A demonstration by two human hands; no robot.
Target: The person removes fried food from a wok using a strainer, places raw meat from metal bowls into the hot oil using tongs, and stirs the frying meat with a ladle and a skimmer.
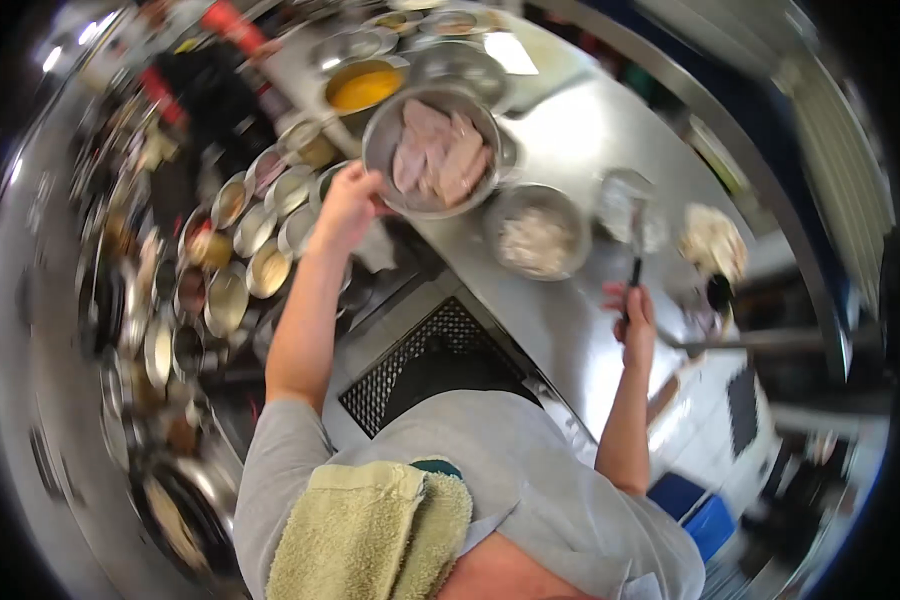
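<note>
My left hand (350, 207) grips the rim of a metal bowl (375, 150) with pale raw meat pieces (440, 155), seemingly chicken, lying in it. The bowl is tilted towards me at the counter's left edge. In my right hand (638, 325) is a knife (636, 245), its black handle in my fingers and its blurred blade pointing away. Between my hands stands a second metal bowl (580, 228) with whitish pieces (535, 240) in it. Beyond the blade is a clear, shiny container or bag (620, 195), its kind hard to make out.
Several small containers (255, 228) of ingredients stand in rows at the left. A pot of orange liquid (363, 90) is behind the meat bowl. The steel counter (570, 130) runs along the right, with a whitish bundle (712, 242) on it. A black floor mat (370, 390) lies below.
</note>
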